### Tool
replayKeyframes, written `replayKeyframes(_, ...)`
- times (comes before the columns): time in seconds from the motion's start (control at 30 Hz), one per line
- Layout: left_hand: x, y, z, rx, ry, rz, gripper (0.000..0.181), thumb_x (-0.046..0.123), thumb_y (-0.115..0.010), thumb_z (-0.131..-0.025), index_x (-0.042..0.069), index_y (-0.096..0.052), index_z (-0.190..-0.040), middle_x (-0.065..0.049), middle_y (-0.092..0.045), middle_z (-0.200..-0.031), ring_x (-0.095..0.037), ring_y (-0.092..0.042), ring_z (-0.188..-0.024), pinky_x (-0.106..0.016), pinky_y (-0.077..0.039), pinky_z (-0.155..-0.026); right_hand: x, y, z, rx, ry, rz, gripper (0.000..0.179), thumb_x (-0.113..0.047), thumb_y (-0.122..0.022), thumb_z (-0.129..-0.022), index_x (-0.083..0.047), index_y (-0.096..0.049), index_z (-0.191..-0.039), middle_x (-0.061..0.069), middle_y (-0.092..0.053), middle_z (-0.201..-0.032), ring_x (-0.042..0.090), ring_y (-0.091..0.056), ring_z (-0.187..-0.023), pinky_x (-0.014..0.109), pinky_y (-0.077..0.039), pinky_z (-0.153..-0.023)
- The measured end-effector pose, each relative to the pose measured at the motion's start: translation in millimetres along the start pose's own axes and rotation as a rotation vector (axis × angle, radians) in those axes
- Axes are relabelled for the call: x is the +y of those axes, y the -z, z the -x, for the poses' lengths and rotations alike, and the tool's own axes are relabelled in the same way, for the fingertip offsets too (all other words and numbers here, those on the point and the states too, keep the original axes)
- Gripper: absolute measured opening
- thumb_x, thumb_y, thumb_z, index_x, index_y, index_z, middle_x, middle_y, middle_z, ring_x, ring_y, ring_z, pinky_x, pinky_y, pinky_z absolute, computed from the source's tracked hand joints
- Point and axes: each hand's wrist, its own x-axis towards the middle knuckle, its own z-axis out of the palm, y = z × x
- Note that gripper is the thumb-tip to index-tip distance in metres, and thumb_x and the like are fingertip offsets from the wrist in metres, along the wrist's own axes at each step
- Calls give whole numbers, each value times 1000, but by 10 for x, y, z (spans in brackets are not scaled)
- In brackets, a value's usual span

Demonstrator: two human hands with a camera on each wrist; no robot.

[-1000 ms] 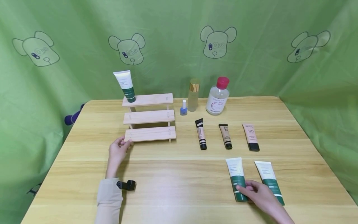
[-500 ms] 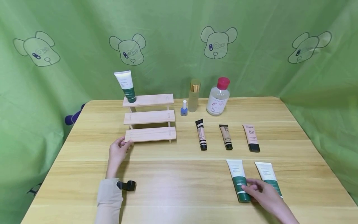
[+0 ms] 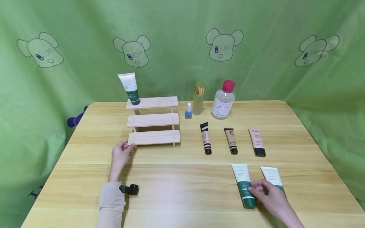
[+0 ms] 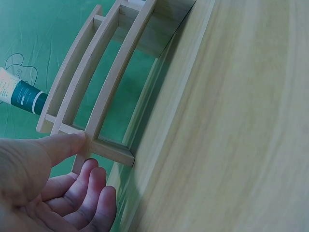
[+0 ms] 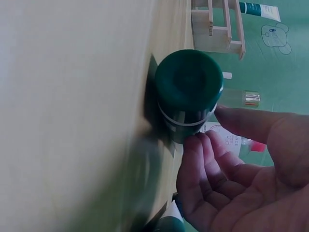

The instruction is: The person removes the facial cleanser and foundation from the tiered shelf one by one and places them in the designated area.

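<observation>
My left hand (image 3: 121, 155) pinches the front left corner of the lowest step of a three-tier wooden display shelf (image 3: 154, 137); in the left wrist view the thumb (image 4: 67, 145) lies on that step's end. On the top step a white and green squeeze tube (image 3: 129, 87) stands on its cap. My right hand (image 3: 271, 196) holds the lower right edge of a second white and green squeeze tube (image 3: 243, 185) between thumb and fingers, at the table's front right. A third such tube (image 3: 272, 175) lies just right of it, partly hidden behind the hand.
Behind stand a blue nail polish bottle (image 3: 188, 112), a gold-capped bottle (image 3: 198, 99) and a red-capped clear bottle (image 3: 223, 101). In front of them lie a black-and-pink tube (image 3: 206, 139), a beige tube (image 3: 231, 141) and a pink BB tube (image 3: 257, 142). A green curtain (image 3: 176, 19) borders the table.
My right hand has shifted slightly right with the held tube, whose cap end moved a little right. The left hand stays on the shelf. The head view has tilted up slightly.
</observation>
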Motion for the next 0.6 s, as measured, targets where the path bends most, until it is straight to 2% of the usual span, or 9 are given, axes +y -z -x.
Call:
replayKeyframes(0.13, 9, 1, 8, 0, -6, 13, 52, 21, -60, -94, -8, -45, -134, -12, -59, -98, -15, -59, -79, -16, -49, -60, -62, 11, 14, 62, 85, -8, 32, -18, -68, -88, 4, -61, -110, 2, -59, -83, 7, -50, -71, 20, -45, -60)
replayKeyframes(0.37, 22, 8, 17, -6, -6, 8, 53, 23, -60, -94, -7, -45, -135, -11, -58, -98, -14, -58, -79, -16, -49, -60, -204, 23, -27, 194, 241, -19, 31, -11, -71, -85, 4, -62, -110, 5, -63, -89, 1, -53, -79, 18, -52, -69)
replayKeyframes(0.47, 19, 8, 19, -8, -11, 3, 53, 23, -60, -95, -7, -44, -135, -12, -59, -98, -14, -59, -79, -16, -49, -61, -286, 22, -74, 220, 278, -35, 33, -11, -71, -85, 3, -61, -113, 6, -63, -92, 4, -54, -83, 17, -52, -70)
replayKeyframes(0.6, 6, 2, 22, -5, -16, 8, 53, 22, -60, -94, -9, -44, -135, -13, -59, -98, -15, -60, -79, -16, -50, -63, -401, 8, -144, 234, 322, -51, 35, -10, -71, -85, 3, -59, -116, 12, -64, -99, 18, -58, -89, 21, -54, -72)
